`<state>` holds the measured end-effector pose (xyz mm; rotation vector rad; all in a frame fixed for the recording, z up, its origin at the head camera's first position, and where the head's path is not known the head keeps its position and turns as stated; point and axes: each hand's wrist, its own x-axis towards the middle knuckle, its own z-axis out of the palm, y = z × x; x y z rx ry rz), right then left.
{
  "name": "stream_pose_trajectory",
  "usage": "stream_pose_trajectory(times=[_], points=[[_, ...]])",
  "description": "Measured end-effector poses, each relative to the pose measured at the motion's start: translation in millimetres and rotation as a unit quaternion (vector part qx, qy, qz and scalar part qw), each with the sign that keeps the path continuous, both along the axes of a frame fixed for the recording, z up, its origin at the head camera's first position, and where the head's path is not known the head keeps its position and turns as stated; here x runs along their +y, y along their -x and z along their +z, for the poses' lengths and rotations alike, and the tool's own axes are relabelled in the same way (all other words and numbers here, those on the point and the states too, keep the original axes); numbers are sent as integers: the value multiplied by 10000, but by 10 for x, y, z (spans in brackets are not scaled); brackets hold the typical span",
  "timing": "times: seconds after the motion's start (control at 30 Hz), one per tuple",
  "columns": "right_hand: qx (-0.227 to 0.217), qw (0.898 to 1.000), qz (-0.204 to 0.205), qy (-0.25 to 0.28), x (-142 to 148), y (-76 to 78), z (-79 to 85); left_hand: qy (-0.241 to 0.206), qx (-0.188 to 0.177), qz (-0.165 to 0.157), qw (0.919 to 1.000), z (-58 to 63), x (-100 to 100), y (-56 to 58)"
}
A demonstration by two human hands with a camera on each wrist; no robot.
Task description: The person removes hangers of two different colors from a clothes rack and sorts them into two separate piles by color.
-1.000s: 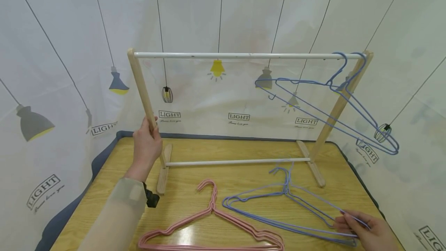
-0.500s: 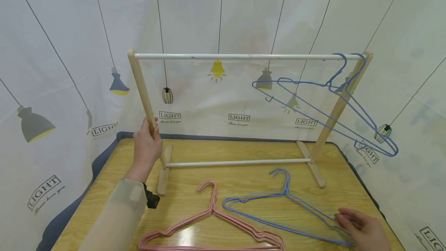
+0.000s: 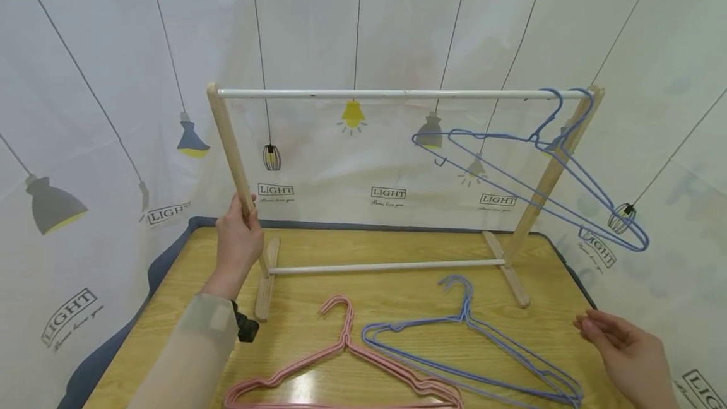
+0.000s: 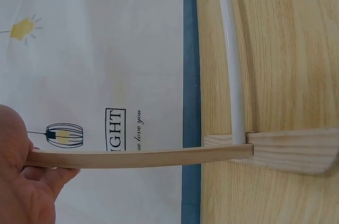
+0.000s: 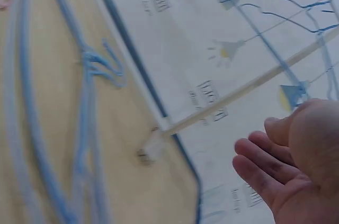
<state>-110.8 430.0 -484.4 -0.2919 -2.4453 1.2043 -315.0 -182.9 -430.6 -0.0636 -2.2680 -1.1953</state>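
Observation:
My left hand (image 3: 240, 235) grips the left wooden post (image 3: 231, 144) of a garment rack, thumb and fingers wrapped round it; the left wrist view shows the hand (image 4: 29, 181) near the post's (image 4: 143, 159) upper part. Over the table's right side my right hand (image 3: 632, 352) hovers with loosely bent fingers and nothing in them. Just left of it lie several overlapping blue hangers (image 3: 420, 319), hooks toward the rack. Two more blue hangers (image 3: 494, 136) hang at the right end of the rack's white top rail (image 3: 363, 94). In the right wrist view the hand (image 5: 302, 166) appears apart from the table hangers (image 5: 85, 102).
A stack of pink hangers (image 3: 318, 355) lies at the table's front middle, left of the blue ones. The rack's white lower bar (image 3: 386, 267) joins two wooden feet (image 3: 507, 270). A printed curtain (image 3: 318, 30) encloses the wooden table (image 3: 170, 308) behind and at both sides.
A second ago my right hand pinched a blue hanger on the table; it has let go and moved right, away from the pile. My left hand stays on the post.

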Motion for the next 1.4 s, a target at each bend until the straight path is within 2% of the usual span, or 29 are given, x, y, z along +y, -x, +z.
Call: stream_pose_trajectory(times=[0.13, 0.23, 0.3, 0.4, 0.47, 0.53, 0.6, 0.67, 0.77, 0.87, 0.97, 1.03, 1.2, 1.3, 1.4], points=[[490, 9941, -816, 529, 124, 168, 316, -21, -34, 19, 10000, -5, -2, -4], [752, 9827, -1337, 1040, 216, 270, 526, -14, -37, 26, 10000, -4, -1, -2], [862, 9753, -1678, 1151, 258, 322, 634, -14, -43, 24, 10000, -3, 1, 0], [753, 9683, -2098, 1131, 291, 384, 732, -34, -98, 13, 9999, 2, 5, -1], [649, 9682, -2155, 1096, 298, 426, 777, -50, -148, 8, 9999, 7, 4, -9], [661, 9702, -1973, 1243, 307, 454, 800, -46, -173, -3, 9998, 11, 5, -17], [968, 9687, -1468, 1752, 313, 474, 804, -30, -165, -12, 9999, 12, 6, -21], [1390, 9541, -800, 2527, 308, 487, 796, -12, -147, -18, 9999, 9, 7, -22], [1749, 9325, 300, 3145, 271, 498, 761, -4, -124, -34, 9999, 4, 6, -18], [1740, 9339, 1242, 2867, 202, 518, 726, -11, -102, -28, 9999, 4, 6, -16], [1725, 9320, 1840, 2602, 117, 538, 708, -6, -88, -15, 10000, 6, 6, -15], [1818, 9269, 1957, 2636, 62, 550, 712, -5, -101, -21, 9999, 6, 8, -15], [2242, 9125, 1734, 2949, -35, 568, 791, -1, -102, -28, 9999, 9, 12, -10], [2383, 9087, 1556, 3053, -70, 564, 852, -19, -74, -8, 10000, 11, 10, -10], [2441, 9100, 1369, 3057, -105, 554, 902, -20, -53, -9, 10000, 9, 1, -8]])
